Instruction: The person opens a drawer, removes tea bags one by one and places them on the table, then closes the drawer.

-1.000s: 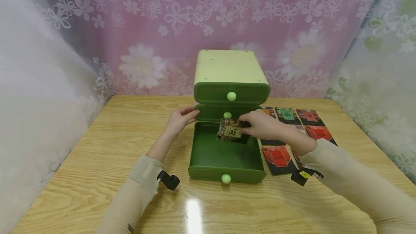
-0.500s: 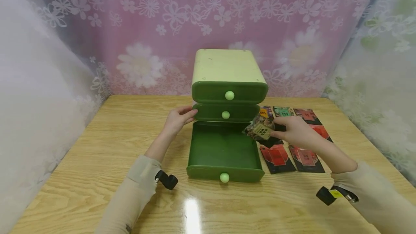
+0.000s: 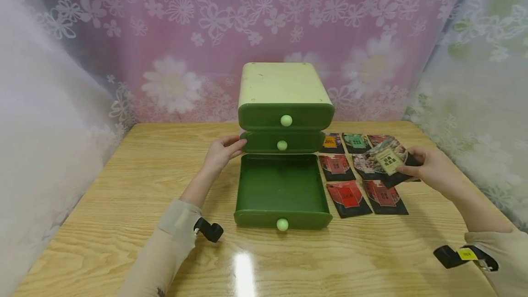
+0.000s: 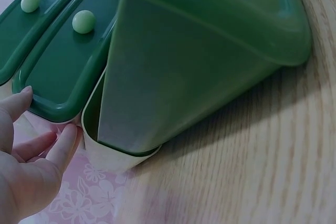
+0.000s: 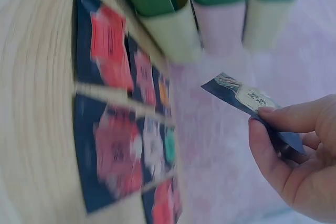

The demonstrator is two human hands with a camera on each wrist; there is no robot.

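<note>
A small drawer cabinet (image 3: 284, 84), cream with green drawer fronts, stands on the table in the head view. Its bottom drawer (image 3: 305, 220) is pulled out with nothing visible inside. At the cabinet's left side, my left hand (image 3: 217, 157) holds the edge of the middle drawer (image 3: 264, 142), thumb on the front and fingers along the side; the left wrist view shows the thumb (image 4: 21, 100) at the corner. Off to the right, my right hand (image 3: 437, 171) pinches a dark sachet (image 3: 389, 162) with a pale yellow label between thumb and fingers, above other sachets.
Several dark sachets with coloured labels lie in rows right of the cabinet, among them a red one (image 3: 348, 198), an orange one (image 3: 330, 141) and a green one (image 3: 356, 142). Floral curtains (image 3: 173, 84) hang behind the wooden table (image 3: 165, 159).
My right hand has carried the sachet out from over the bottom drawer, rightward past the rows of sachets. My left hand keeps its place on the cabinet.
</note>
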